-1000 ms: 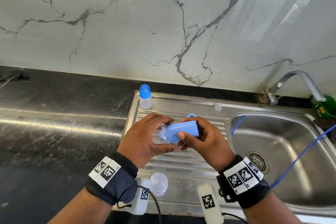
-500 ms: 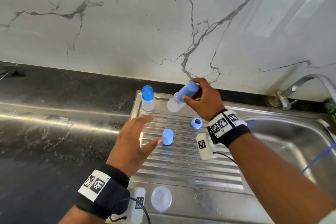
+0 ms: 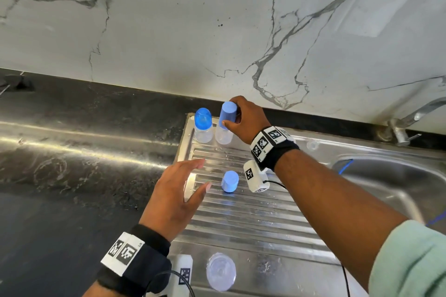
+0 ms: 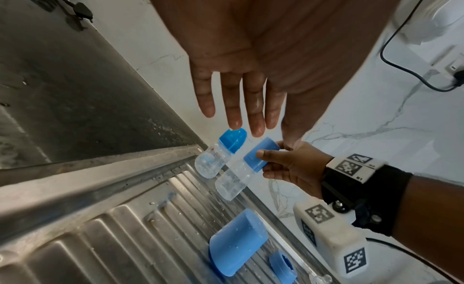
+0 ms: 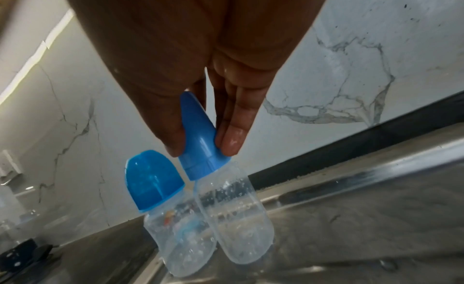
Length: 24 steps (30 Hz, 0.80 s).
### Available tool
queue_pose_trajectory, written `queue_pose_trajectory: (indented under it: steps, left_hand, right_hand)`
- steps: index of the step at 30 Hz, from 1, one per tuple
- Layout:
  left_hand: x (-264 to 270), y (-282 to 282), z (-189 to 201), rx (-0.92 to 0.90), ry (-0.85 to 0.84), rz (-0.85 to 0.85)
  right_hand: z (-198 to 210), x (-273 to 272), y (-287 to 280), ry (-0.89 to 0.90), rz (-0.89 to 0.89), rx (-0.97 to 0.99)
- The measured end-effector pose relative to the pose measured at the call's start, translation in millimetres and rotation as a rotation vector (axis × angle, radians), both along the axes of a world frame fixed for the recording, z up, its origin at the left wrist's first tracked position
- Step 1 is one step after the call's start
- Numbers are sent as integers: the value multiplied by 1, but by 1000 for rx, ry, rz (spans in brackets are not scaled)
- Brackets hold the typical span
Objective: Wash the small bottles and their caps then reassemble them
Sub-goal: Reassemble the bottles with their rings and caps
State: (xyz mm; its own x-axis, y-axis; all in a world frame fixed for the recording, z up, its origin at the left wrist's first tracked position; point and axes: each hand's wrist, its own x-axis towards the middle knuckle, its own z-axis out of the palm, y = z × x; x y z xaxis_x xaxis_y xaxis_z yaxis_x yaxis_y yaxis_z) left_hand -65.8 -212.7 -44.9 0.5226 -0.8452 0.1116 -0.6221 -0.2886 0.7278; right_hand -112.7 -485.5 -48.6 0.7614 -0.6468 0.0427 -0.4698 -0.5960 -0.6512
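Note:
Two small clear bottles stand side by side at the back left corner of the steel drainboard (image 3: 253, 219). The left bottle (image 3: 203, 128) (image 5: 175, 238) (image 4: 213, 161) wears a rounded blue cap. My right hand (image 3: 231, 116) (image 5: 203, 147) (image 4: 271, 149) pinches the tall blue cap (image 3: 228, 113) of the right bottle (image 3: 224, 134) (image 5: 233, 218), whose base is down at the steel. My left hand (image 3: 204, 173) (image 4: 251, 113) hovers open over the drainboard's left edge, holding nothing. A loose blue cap (image 3: 230, 181) (image 4: 236, 242) lies on the ribs beside a blue ring (image 4: 282, 267).
A clear round piece (image 3: 220, 271) sits at the drainboard's front edge and a small clear part (image 3: 313, 145) at the back. The sink basin (image 3: 386, 188) and tap (image 3: 410, 118) are on the right, with a blue cable (image 3: 345, 166). Black counter (image 3: 72, 176) stretches left.
My left hand let go of the bottle and opened over the drainboard. My right hand carried the capped bottle to the back left and lowered it upright beside the other one.

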Motion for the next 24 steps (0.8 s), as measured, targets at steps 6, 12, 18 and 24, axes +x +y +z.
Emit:
queue_pose_trajectory:
  steps: [6, 12, 18, 24]
  left_hand:
    - [1, 4, 1, 29, -11, 6]
    - [-3, 11, 8, 9, -32, -19]
    - [-11, 21, 9, -3, -36, -31]
    - [-23, 32, 8, -31, -8, -41]
  right_hand:
    - [-7, -3, 6, 28, -7, 20]
    - [-2, -33, 16, 10, -61, 13]
    - [10, -95, 47, -46, -87, 17]
    - [20, -154, 101, -106, 63, 36]
